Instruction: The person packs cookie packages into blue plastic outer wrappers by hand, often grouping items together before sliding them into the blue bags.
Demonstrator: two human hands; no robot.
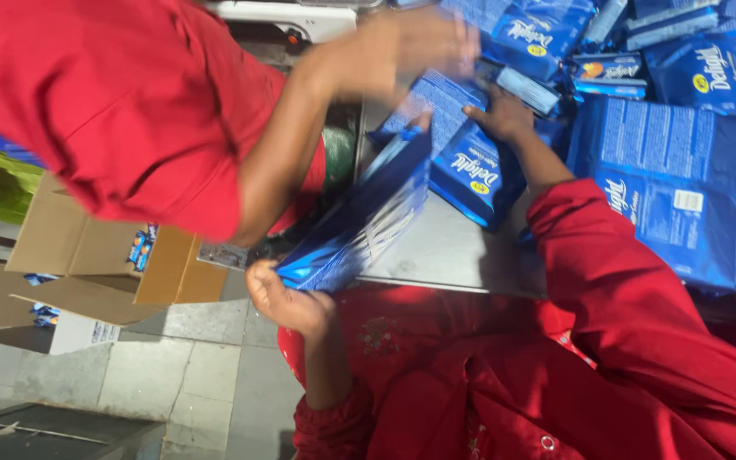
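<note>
While the grey counter [445,251] carries a large heap of blue packets [683,179] across the upper right of the frame, most of that stock appears unprocessed, so the work is judged to be at an early or middle stage. At the lower left, an open cardboard box [87,255] stands on the floor and holds only a few small blue packs, with much room left.

Near the frame centre, a long blue wrapper [359,221] lies tilted across the counter edge. The left hand [287,302] grips its lower end, fingers clamped on the wrapper. The right hand [504,115] rests on a blue packet [470,175] in the heap just beyond; whether its fingers are closed on the packet cannot be told.

A co-worker's hand [419,43], blurred, reaches over the heap from the upper left of the frame.
</note>
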